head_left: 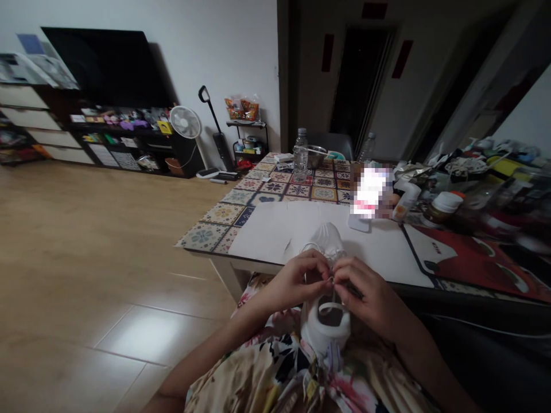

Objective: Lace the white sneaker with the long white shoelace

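A white shoe (321,332) rests across my lap, its heel towards me and its toe at the table's edge. Over the middle of the shoe, my left hand (303,278) pinches a thin white shoelace (331,279) between thumb and fingers. My right hand (361,284) meets it there, fingertips closed on the same bit of lace. The two hands almost touch and cover much of the lacing. By the heel a small purple piece (333,357) shows; its kind is unclear.
A white sheet (267,229) covers the near part of the patterned table (206,235). On it a lit phone (368,192) leans in a stand. A water bottle (300,155) stands farther back. Jars (445,207) and a red mat (469,258) lie right.
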Motion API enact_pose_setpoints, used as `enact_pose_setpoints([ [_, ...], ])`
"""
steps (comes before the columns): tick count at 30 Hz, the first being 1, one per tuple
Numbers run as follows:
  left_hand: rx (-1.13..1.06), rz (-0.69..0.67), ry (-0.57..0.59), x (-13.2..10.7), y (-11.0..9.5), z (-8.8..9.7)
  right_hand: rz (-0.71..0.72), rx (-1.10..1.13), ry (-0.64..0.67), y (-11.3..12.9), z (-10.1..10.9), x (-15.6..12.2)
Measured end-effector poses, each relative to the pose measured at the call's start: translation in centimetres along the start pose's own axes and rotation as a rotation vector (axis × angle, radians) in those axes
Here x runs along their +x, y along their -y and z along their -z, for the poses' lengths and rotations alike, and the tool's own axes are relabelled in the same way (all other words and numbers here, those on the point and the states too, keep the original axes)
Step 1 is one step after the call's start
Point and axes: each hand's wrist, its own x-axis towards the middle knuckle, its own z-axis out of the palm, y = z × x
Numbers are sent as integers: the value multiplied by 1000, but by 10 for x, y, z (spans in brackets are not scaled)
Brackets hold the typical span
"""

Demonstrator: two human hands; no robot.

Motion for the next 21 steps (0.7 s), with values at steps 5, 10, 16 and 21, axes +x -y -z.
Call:
enact_pose_setpoints([
  [5, -174, 45, 39, 0, 2, 1, 30, 17, -27, -5, 2, -1],
  [10, -371, 75, 97, -1, 4, 2, 70, 11, -25, -8, 3, -2],
  [16, -646, 85, -88, -5, 4, 7, 71, 278, -44, -16, 3, -5],
  [21, -713, -86, -386, -6, -7, 19, 56, 673, -316, -19, 11, -9],
])
